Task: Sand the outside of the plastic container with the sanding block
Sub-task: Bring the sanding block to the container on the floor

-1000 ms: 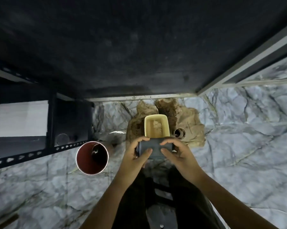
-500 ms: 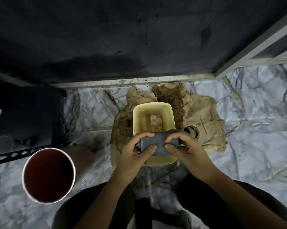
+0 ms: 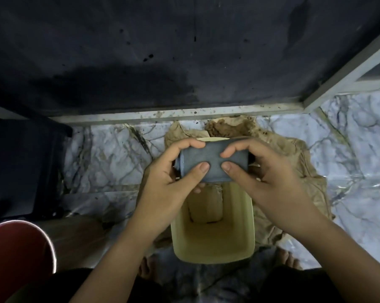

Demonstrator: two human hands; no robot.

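Note:
A pale yellow rectangular plastic container (image 3: 215, 248) stands open on the marble floor, low in the middle of the view. Above its far end I hold a grey sanding block (image 3: 213, 162), a block wrapped in grey abrasive sheet. My left hand (image 3: 173, 178) grips its left end, thumb on top and fingers underneath. My right hand (image 3: 270, 178) grips its right end the same way. Both thumbs press on the grey face. The hands and the block hide the container's far rim and wall.
Crumpled brown paper (image 3: 294, 162) lies under and behind the container. A red round bucket (image 3: 16, 254) sits at the lower left. A dark wall with a pale skirting strip (image 3: 162, 114) runs behind, dark shelving (image 3: 20, 167) stands at the left, and my feet (image 3: 287, 259) are below.
The view has dropped closer to the floor, so the container and hands look larger. Both hands with the block now sit over the container's far end instead of its near edge.

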